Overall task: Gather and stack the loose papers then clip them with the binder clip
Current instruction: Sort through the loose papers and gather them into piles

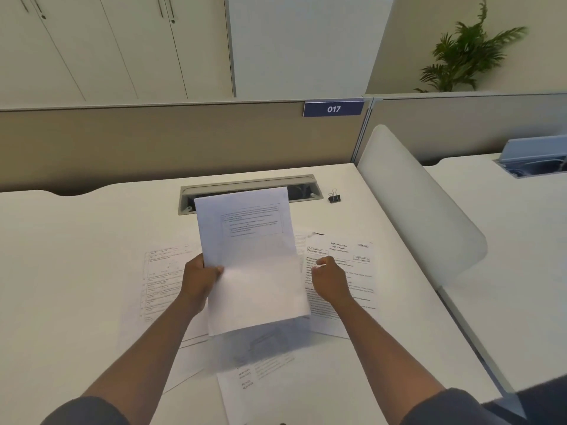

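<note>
The held sheet (251, 259) sits mid-frame, lifted off the surface (76, 240), pinched at its left edge by the left hand (199, 279). It's thin, floppy printer paper, so it probably sags and slides easily; edge holds look like the best bet. The right hand (329, 279) hovers just beside it, fingers curled, holding nothing. More loose papers (340, 289) lie flat underneath. The binder clip (334, 196), small, black and springy-looking, waits upper right of center.

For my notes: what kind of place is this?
Most likely an open-plan office: a desk partition with a numbered sign "017", white cabinets behind, and printed papers on the desk.
</note>
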Available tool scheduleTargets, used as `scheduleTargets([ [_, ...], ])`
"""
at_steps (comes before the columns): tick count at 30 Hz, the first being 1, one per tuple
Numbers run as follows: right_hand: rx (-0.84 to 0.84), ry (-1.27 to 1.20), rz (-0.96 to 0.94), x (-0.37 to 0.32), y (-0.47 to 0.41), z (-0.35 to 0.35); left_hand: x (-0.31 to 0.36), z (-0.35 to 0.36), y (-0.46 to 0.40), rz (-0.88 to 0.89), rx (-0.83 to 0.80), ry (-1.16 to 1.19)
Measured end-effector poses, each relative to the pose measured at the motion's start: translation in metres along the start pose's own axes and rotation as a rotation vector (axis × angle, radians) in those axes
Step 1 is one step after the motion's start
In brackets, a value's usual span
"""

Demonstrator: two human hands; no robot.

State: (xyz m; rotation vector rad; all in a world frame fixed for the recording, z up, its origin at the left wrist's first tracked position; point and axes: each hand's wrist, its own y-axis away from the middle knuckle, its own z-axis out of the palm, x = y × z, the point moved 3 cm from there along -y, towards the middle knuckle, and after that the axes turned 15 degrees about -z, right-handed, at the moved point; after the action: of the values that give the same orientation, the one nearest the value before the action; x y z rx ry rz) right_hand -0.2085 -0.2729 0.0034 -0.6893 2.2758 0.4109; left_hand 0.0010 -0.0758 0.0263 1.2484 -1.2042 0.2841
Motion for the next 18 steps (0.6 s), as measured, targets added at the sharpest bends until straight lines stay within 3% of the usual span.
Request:
scheduleTargets([
  [3, 0.004, 0.407, 0.206, 0.037, 0.005, -0.020, -0.015, 0.001, -0.003, -0.081, 0.003, 0.030],
  [5, 0.022, 0.486, 0.312, 0.054, 0.012, -0.032, -0.020, -0.001, -0.004, -0.100, 0.008, 0.017],
  [11, 0.062, 0.375, 0.529, 0.086, 0.016, -0.040, -0.029, -0.004, -0.006, -0.091, 0.013, -0.090],
  [18, 0.103, 0.157, 0.460, 0.098, 0.016, -0.053, -0.036, -0.009, -0.004, -0.086, 0.030, -0.150],
])
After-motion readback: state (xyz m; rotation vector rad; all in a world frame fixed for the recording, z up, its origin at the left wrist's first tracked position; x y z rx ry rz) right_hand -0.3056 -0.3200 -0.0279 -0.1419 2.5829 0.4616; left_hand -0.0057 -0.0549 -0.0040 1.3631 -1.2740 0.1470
